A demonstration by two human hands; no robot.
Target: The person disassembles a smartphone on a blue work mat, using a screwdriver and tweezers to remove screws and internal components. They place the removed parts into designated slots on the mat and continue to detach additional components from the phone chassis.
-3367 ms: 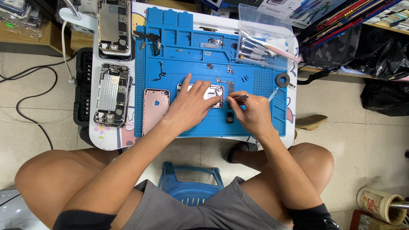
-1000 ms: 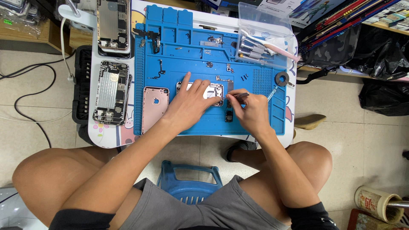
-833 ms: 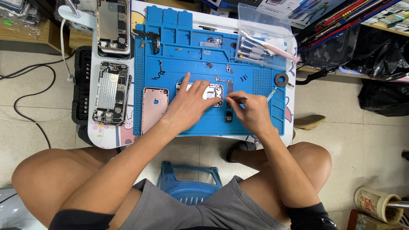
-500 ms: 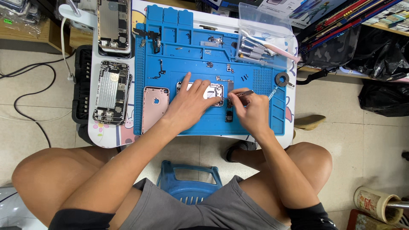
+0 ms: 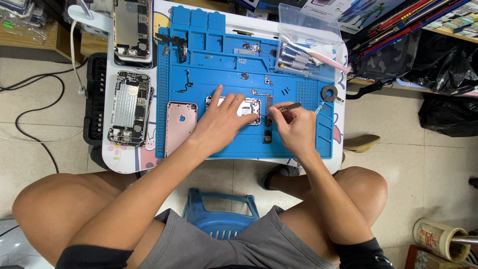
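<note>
My left hand [image 5: 221, 124] lies flat on an opened phone housing [image 5: 249, 107] in the middle of a blue work mat [image 5: 298, 142], pinning it down. My right hand [image 5: 294, 130] holds metal tweezers [image 5: 285, 107], whose tips point left at the housing's right edge. A small dark part [image 5: 268, 135] lies on the mat just below the tweezers. A pink phone back shell [image 5: 180, 127] rests on the mat left of my left hand.
Two stripped phone frames [image 5: 128, 114] lie on the white table left of the mat. A clear box of tools [image 5: 303, 50] sits at the back right, a tape roll [image 5: 329, 92] by the mat's right edge. Below the table are my knees and a blue stool [image 5: 221, 221].
My right hand has shifted the tweezers slightly, bringing their tips in to the housing's right edge. The left hand has stayed flat on the housing.
</note>
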